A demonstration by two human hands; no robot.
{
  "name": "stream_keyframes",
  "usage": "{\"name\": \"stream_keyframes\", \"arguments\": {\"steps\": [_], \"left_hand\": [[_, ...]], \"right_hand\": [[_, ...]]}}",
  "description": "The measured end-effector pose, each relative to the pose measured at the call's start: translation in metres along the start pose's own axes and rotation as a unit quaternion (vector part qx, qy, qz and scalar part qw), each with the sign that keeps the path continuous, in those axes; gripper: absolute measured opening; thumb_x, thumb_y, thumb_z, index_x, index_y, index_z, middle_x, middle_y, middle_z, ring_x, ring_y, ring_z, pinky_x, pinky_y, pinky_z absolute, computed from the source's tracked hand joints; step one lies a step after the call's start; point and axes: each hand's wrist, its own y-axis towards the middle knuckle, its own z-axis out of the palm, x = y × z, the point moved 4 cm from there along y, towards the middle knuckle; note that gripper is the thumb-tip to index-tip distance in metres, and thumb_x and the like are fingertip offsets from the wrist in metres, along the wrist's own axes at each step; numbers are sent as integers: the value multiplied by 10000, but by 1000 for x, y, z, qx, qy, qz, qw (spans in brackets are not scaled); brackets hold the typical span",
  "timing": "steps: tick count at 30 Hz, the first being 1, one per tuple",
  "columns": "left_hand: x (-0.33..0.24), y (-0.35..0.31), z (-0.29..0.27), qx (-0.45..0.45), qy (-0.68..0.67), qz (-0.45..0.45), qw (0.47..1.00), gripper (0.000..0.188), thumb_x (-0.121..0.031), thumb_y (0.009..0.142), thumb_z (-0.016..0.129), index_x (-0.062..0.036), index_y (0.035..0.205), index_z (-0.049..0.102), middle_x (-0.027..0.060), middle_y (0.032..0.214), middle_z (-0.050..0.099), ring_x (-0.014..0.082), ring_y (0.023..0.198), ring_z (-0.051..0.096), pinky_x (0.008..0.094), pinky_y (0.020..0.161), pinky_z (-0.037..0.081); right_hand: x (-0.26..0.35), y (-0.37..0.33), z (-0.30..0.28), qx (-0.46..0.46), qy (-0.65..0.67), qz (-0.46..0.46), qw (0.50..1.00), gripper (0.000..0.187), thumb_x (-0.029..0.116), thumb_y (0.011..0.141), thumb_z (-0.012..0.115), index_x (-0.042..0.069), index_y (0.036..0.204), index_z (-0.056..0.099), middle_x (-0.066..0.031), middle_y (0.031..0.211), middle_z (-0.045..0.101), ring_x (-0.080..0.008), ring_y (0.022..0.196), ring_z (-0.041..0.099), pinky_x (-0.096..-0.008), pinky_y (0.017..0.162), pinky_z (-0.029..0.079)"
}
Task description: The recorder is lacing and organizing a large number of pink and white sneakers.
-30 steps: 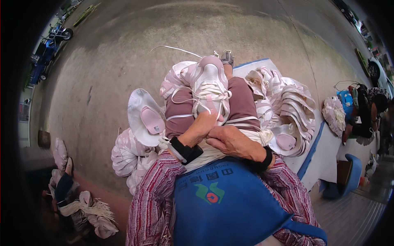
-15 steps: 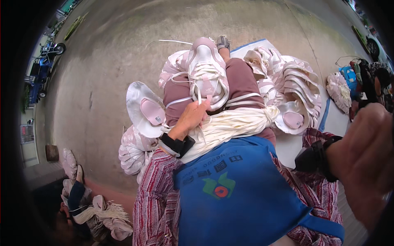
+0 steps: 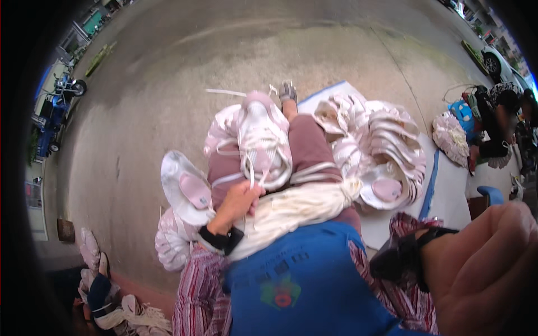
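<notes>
A pink-and-white shoe upper (image 3: pixel 262 134) lies across my knees, toe away from me, with white laces threaded through its front. At its near end, my left hand (image 3: pixel 240 200) is closed in a pinch on its pink tongue tab, beside a hanging lace end. My right hand (image 3: pixel 482 269) is raised close at the lower right, with fingers curled. Whatever it may hold is hidden. A thick bundle of white shoelaces (image 3: pixel 302 210) rests over my lap, above a blue apron (image 3: pixel 302 274).
Stacked shoe uppers (image 3: pixel 395 134) lie on a pale sheet at right. A single upper with a pink insole (image 3: pixel 188 187) leans left of my knee, over another pile (image 3: pixel 171 241). Other people sit at far right and lower left. A blue vehicle (image 3: pixel 50 117) stands far left.
The view has shifted, so the shoe upper, lap and left hand appear lower and farther left. My right hand also appears lower, with its curled fingers turned more into view.
</notes>
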Motion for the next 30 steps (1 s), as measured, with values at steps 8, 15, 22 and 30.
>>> {"name": "stream_keyframes", "arguments": {"steps": [8,15,22,30], "left_hand": [[-21,-13,9,-1,12,-9,1000,207,-220,913,567,-18,899,613,-3,633,532,65,503,507,227,450,444],[7,5,2,-8,-5,-21,1000,253,-251,918,577,-4,918,633,4,653,546,78,536,515,235,487,444],[12,5,6,-14,45,-2,999,276,-259,923,562,5,921,644,20,664,574,83,535,536,240,500,462],[10,-5,10,6,53,-10,999,279,-269,942,553,-15,977,661,9,677,582,80,552,548,233,513,469]], "right_hand": [[42,70,-66,66,-53,-1,996,472,299,914,547,-12,1234,392,-215,928,592,-220,607,586,-285,449,496],[46,95,-74,37,-102,-98,989,422,265,908,553,-14,1197,425,-209,909,603,-222,602,594,-292,459,501],[60,109,-77,-5,-122,-191,974,373,232,902,559,-17,1160,458,-202,890,614,-224,596,602,-299,469,507],[57,111,-53,-56,-88,-167,980,317,193,894,565,-20,1117,496,-194,869,626,-227,590,611,-307,481,514]]}}
